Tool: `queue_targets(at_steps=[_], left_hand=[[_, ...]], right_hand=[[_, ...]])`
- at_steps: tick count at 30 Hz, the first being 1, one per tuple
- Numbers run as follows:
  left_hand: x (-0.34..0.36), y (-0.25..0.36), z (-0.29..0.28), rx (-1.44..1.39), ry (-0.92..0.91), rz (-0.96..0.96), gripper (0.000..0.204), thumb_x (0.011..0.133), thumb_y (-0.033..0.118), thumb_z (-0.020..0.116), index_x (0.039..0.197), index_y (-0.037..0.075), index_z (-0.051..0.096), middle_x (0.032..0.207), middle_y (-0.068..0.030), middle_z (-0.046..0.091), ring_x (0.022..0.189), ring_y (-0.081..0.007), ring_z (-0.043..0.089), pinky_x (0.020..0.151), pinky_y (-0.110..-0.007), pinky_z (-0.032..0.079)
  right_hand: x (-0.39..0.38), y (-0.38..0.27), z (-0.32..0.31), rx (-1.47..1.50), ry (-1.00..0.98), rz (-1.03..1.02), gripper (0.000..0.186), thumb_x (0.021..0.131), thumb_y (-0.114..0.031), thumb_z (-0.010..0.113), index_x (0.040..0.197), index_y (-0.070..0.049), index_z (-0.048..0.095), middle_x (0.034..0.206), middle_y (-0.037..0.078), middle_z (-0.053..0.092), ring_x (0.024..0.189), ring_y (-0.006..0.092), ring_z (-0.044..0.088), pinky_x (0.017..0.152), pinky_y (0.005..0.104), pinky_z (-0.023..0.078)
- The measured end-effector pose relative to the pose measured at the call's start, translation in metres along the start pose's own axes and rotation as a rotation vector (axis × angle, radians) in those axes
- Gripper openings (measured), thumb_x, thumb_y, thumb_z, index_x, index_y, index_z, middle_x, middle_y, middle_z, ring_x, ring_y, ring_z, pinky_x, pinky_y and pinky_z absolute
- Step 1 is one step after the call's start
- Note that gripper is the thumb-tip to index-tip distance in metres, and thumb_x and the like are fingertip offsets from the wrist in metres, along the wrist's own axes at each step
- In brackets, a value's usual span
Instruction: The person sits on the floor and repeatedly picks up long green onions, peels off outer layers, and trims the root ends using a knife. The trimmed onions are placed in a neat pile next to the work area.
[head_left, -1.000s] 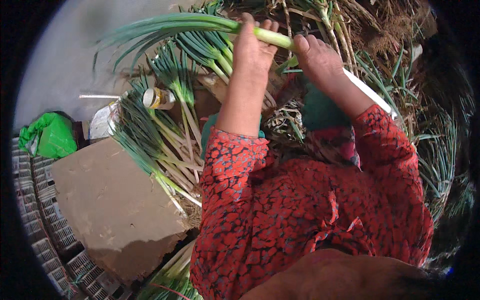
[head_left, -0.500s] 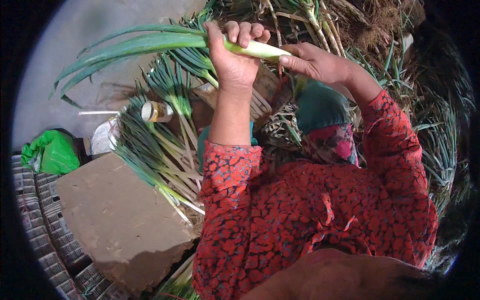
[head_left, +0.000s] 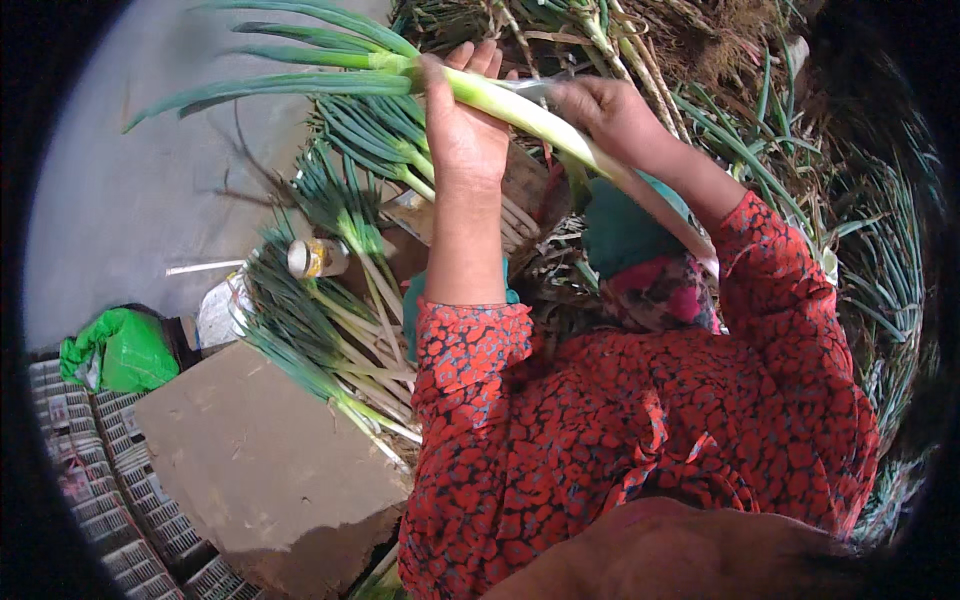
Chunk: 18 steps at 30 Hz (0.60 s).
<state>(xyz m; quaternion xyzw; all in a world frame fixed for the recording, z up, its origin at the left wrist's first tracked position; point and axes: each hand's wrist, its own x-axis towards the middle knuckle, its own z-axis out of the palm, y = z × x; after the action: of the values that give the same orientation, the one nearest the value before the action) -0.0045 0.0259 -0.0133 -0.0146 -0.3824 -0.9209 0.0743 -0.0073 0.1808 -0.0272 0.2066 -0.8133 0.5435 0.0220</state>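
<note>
My left hand (head_left: 468, 130) is raised palm up, its thumb and fingers closed around a long green onion (head_left: 520, 112). The onion slants across: its green leaves fan out to the upper left, and its pale stem runs down to the right, past my right wrist. My right hand (head_left: 607, 112) is closed beside the stem. A short, shiny grey blade (head_left: 530, 88), probably a small knife, sticks out from its fingers and meets the stem. The handle is hidden in my fist.
Bundled green onions (head_left: 340, 330) lie to the left, near a small tin can (head_left: 318, 258). A brown board (head_left: 265, 450) stands at lower left, with a green bag (head_left: 125, 350) and stacked crates (head_left: 130, 500) beside it. Loose onions and leaves (head_left: 880, 270) pile up on the right.
The onion has tilted, its leaves higher and more of its stem showing down to the right. My right hand has left the stem, and a grey blade now shows at its fingers.
</note>
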Motion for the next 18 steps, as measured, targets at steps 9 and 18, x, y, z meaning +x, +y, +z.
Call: queue_targets(at_steps=[9, 18], left_hand=[[0.01, 0.0, -0.003, -0.23, 0.222, -0.103, 0.049, 0.079, 0.056, 0.041, 0.081, 0.007, 0.04, 0.087, -0.0121, 0.053, 0.086, -0.0263, 0.049, 0.079, -0.047, 0.041], [0.011, 0.064, -0.046, -0.401, 0.15, 0.077, 0.046, 0.078, 0.046, 0.047, 0.05, 0.014, 0.028, 0.046, 0.0033, 0.029, 0.045, -0.0112, 0.031, 0.042, -0.022, 0.027]], right_hand=[[0.003, 0.016, -0.04, 0.697, 0.205, 0.431, 0.038, 0.087, -0.04, 0.041, 0.081, -0.005, 0.055, 0.06, 0.001, 0.05, 0.052, 0.01, 0.045, 0.048, 0.0245, 0.038], [-0.128, 0.146, -0.211, -0.768, 0.461, 0.507, 0.039, 0.086, -0.036, 0.041, 0.099, -0.002, 0.054, 0.076, 0.018, 0.059, 0.071, 0.0337, 0.056, 0.065, 0.0375, 0.042]])
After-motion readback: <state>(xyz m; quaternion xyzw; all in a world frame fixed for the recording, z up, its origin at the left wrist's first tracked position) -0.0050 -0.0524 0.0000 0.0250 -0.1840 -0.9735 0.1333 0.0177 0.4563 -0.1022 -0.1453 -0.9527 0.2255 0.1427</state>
